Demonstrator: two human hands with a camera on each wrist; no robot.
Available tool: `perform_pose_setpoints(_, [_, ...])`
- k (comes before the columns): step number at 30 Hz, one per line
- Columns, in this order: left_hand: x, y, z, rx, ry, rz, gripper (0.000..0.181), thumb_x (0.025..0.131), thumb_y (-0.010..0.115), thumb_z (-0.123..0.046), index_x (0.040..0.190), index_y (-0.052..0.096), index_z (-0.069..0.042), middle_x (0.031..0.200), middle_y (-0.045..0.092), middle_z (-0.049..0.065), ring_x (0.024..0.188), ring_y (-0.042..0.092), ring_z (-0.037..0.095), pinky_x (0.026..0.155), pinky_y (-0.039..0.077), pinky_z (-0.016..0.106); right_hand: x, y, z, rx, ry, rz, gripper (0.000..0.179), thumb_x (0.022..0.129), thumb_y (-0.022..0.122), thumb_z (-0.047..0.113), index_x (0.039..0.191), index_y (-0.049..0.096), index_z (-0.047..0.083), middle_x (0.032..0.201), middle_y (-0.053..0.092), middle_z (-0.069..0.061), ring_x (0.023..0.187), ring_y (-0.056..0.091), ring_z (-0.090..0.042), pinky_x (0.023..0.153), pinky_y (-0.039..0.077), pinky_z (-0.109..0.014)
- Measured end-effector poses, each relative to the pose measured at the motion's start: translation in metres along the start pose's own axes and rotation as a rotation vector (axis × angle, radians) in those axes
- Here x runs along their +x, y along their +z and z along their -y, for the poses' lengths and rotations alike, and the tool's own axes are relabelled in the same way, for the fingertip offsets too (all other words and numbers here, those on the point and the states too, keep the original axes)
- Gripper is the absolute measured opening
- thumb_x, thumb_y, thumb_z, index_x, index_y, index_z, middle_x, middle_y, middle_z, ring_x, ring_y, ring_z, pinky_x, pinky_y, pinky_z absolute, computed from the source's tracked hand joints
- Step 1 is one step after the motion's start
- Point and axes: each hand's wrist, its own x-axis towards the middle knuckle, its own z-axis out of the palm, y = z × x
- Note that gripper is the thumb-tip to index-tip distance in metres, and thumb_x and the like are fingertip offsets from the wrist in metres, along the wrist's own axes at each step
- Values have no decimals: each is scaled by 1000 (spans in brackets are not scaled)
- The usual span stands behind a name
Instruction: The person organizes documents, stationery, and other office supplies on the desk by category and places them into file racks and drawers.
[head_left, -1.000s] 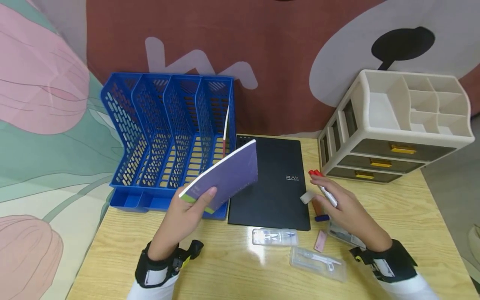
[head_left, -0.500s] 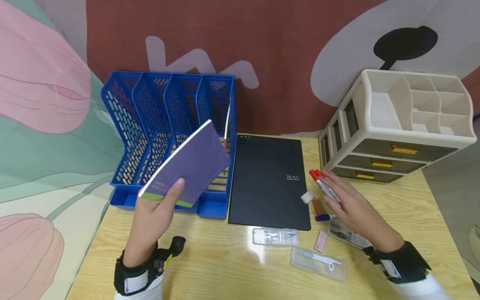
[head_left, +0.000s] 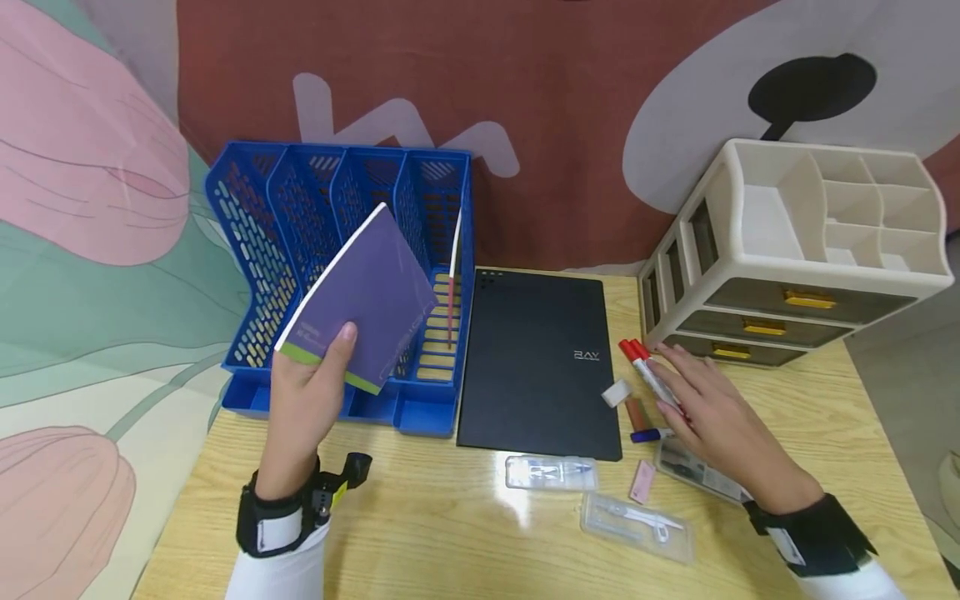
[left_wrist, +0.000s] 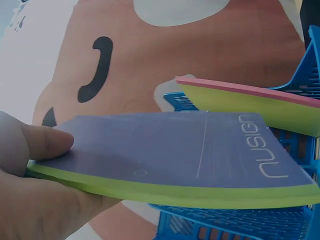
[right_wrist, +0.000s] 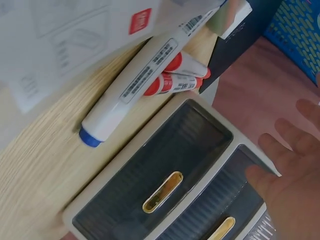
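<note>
Left hand point(head_left: 311, 400): closed firmly on a purple notebook point(head_left: 367, 292); thumb flat on the cover by the green band, remaining fingers underneath. Notebook slants up and away from that grip, above the blue file rack point(head_left: 251, 398). Lettering "nusign" reads on the cover at the end away from the thumb, left wrist view. Hard to tell from these angles whether the notebook's far corner touches the dividers.

Beyond the left grip and to its right, in the rack's rightmost compartment: a thin upright item point(head_left: 453, 267), white above and red below, near the side wall.

Right of the left grip, between both hands: black folder point(head_left: 536, 367) marked "RAY", flat on the wooden table point(head_left: 420, 517), just beside the rack.

Right hand point(head_left: 720, 425): fingers extended and apart, nothing gripped. Just left of its fingertips, two red-capped markers point(head_left: 651, 373) lie side by side. Farther left of them, a small white block point(head_left: 617, 392) at the folder's edge. Nearer the person, a brown piece point(head_left: 636, 412) and a blue-capped marker point(head_left: 648, 435). Below the palm, a clear case point(head_left: 701, 471); left of it, a pink block point(head_left: 642, 481), then two more clear cases point(head_left: 637, 527). Beyond the right hand, a white drawer unit point(head_left: 738, 262) with gold handles.
</note>
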Motion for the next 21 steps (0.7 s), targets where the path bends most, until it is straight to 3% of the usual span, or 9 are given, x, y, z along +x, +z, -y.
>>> perform_pose_setpoints(4, [9,6,6,-16,-25,-27,39,107,52,-13,146,57,-10,132,69,16,102,74,7,82,62,23,-4,1,-1,-35,1,-14,77,105,24,66,154,48,12,163,41,-16,149,40,-39,131,11,-48])
perform_pose_setpoints(7, [16,11,10,-31,-41,-35,38,107,53,-14,145,58,-9,128,70,18,96,75,9,77,63,24,-7,1,-2,-42,4,-23,78,105,22,66,154,49,11,161,43,-18,149,41,-39,131,10,-47])
perform_pose_setpoints(11, [26,17,14,-43,-50,-38,36,107,54,-15,142,60,-6,124,71,20,91,75,12,75,63,25,-12,2,-3,-30,17,-31,63,106,46,54,152,51,10,161,43,-17,151,39,-37,131,12,-48])
perform_pose_setpoints(14, [33,22,16,-47,-57,-39,36,107,54,-17,140,62,-6,122,72,20,92,76,17,76,63,25,-15,0,-5,-27,30,-30,60,99,65,38,151,52,10,162,42,-17,151,38,-36,130,14,-50])
perform_pose_setpoints(21, [49,34,20,-59,-56,-24,38,108,51,-19,143,59,-6,127,71,16,106,74,30,83,62,24,-23,-5,-7,-54,29,-28,73,85,76,23,152,50,10,163,41,-18,146,42,-42,131,12,-50])
